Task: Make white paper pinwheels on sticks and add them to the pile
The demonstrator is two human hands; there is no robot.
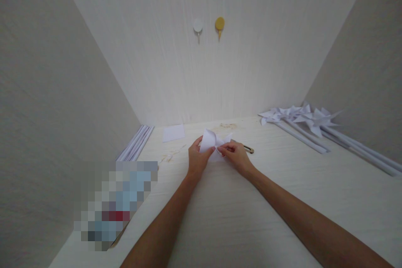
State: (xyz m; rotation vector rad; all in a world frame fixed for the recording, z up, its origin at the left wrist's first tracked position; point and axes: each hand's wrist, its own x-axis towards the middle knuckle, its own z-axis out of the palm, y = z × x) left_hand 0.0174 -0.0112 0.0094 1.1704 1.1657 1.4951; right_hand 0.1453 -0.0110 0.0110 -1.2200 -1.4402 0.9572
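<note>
A white folded paper piece with curled-in corners sits between both hands over the pale wooden table. My left hand pinches its left side with thumb and fingers. At the paper's centre, my right hand pinches folded tips together. A small metal-tipped tool lies on the table just behind my right hand, partly hidden by it.
Finished white paper pinwheels on rolled paper sticks lie at the right back. Rolled paper sticks lie along the left wall. A flat white paper square rests near the back. Two wall hooks, white and yellow, hang ahead. A blurred patch covers the left front.
</note>
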